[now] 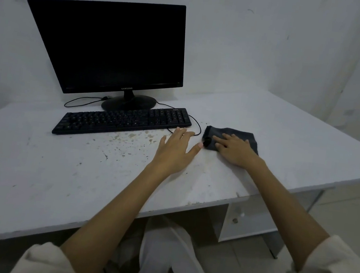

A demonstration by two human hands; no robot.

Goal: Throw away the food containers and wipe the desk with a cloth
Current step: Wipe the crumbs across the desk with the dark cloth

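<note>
A dark grey cloth [241, 135] lies flat on the white desk [54, 179], right of the keyboard. My right hand [234, 149] presses flat on top of the cloth with fingers spread. My left hand [176, 150] hovers open just left of it, fingers apart, close to the keyboard's right end. Brown crumbs and stains [128, 140] are scattered on the desk in front of the keyboard. A small black object [207, 141] sits at the cloth's left edge. No food containers are in view.
A black monitor [108, 46] stands at the back, with a black keyboard [121, 119] before it and a cable [195, 124] looping to the right. Walls close the back and right. The desk's front edge [188, 208] is chipped.
</note>
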